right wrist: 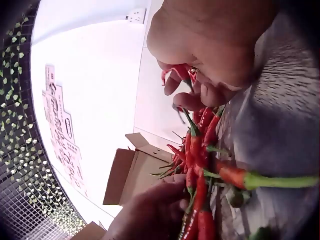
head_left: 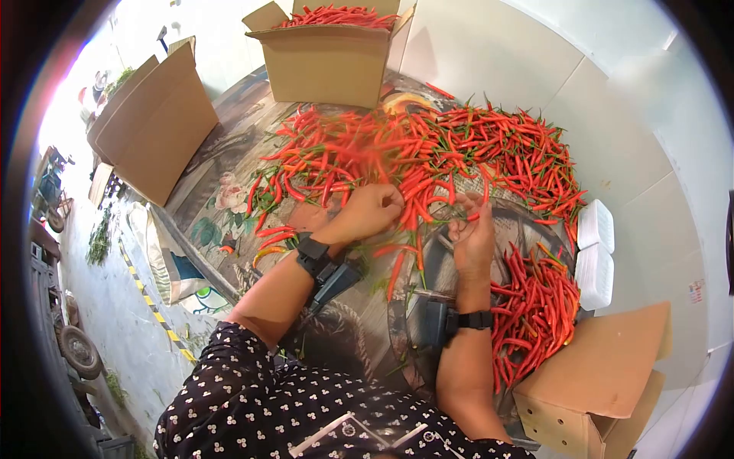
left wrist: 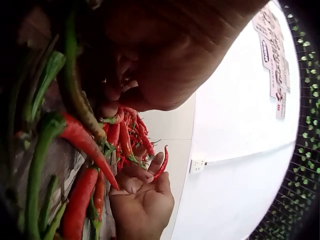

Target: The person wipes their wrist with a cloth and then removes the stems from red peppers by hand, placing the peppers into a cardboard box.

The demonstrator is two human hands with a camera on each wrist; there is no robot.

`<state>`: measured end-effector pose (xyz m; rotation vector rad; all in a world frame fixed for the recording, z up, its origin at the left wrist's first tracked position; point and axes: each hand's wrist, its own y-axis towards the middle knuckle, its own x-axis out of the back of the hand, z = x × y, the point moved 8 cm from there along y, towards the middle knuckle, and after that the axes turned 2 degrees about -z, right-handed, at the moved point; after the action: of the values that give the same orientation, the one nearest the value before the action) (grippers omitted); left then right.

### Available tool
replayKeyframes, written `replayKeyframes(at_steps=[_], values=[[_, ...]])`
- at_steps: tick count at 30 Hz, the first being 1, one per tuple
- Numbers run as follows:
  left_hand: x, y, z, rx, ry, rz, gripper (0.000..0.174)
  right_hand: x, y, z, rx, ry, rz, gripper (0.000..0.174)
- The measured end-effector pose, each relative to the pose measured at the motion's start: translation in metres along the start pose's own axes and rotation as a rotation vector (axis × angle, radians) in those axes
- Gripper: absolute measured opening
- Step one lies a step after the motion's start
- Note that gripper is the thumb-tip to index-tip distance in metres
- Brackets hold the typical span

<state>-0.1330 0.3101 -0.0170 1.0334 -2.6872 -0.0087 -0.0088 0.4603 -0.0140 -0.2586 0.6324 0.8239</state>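
The left hand (head_left: 365,210), fingers curled, is at the near edge of a large heap of red chilies (head_left: 413,145); the right wrist view shows the left hand (right wrist: 150,212) against chilies, its fingertips partly hidden. Whether it grips one cannot be told. To its right, palm up, the right hand (head_left: 472,237) holds a red chili. That chili (left wrist: 163,162) curves up from the fingers of the right hand (left wrist: 142,202) in the left wrist view. A red blur (head_left: 355,145) lies over the heap. Beside the right forearm is a smaller pile of chilies (head_left: 535,306).
A carton full of chilies (head_left: 325,69) stands at the back, another carton (head_left: 160,122) at the left. An open carton (head_left: 596,367) is at the near right. White trays (head_left: 594,275) stand against the wall. Loose chilies and stems lie on the patterned tabletop (head_left: 229,164).
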Motion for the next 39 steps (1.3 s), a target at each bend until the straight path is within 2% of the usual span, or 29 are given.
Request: replayKeyframes(at_steps=[2, 4, 6, 11, 14, 15, 17, 20, 25, 32, 39], values=[[-0.002, -0.002, 0.0, 0.013, -0.002, 0.009, 0.008, 0.004, 0.003, -0.004, -0.023, 0.05, 0.006, 0.034], [0.001, -0.006, -0.029, -0.298, 0.117, -0.065, 0.003, 0.006, 0.003, -0.006, -0.04, 0.101, 0.014, 0.034], [-0.003, -0.008, -0.035, -0.267, 0.112, -0.043, 0.003, -0.008, -0.001, -0.014, -0.143, 0.054, 0.225, 0.031], [-0.015, -0.023, -0.055, -0.202, 0.008, 0.024, 0.005, -0.032, -0.016, -0.011, -0.14, -0.105, 0.24, 0.023], [-0.017, -0.026, -0.06, -0.359, 0.092, -0.014, 0.008, -0.03, -0.013, -0.019, -0.122, -0.215, 0.288, 0.018], [-0.017, -0.026, -0.059, -0.357, 0.091, -0.018, 0.008, -0.03, -0.012, -0.021, -0.098, -0.278, 0.317, 0.017], [-0.019, -0.03, -0.067, -0.415, 0.173, 0.018, 0.007, -0.036, -0.015, -0.016, -0.092, -0.282, 0.291, 0.016], [-0.021, -0.03, -0.066, -0.362, 0.213, 0.043, 0.006, -0.036, -0.015, -0.015, -0.086, -0.292, 0.26, 0.015], [-0.018, -0.029, -0.064, -0.381, 0.272, 0.001, 0.008, -0.033, -0.014, -0.014, -0.103, -0.33, 0.231, 0.015], [-0.014, -0.032, -0.075, -0.47, 0.362, -0.064, 0.01, -0.03, -0.012, -0.02, -0.183, -0.143, 0.279, 0.02], [-0.005, -0.033, -0.075, -0.371, 0.404, -0.183, 0.015, -0.031, -0.013, -0.02, -0.172, -0.122, 0.281, 0.023]])
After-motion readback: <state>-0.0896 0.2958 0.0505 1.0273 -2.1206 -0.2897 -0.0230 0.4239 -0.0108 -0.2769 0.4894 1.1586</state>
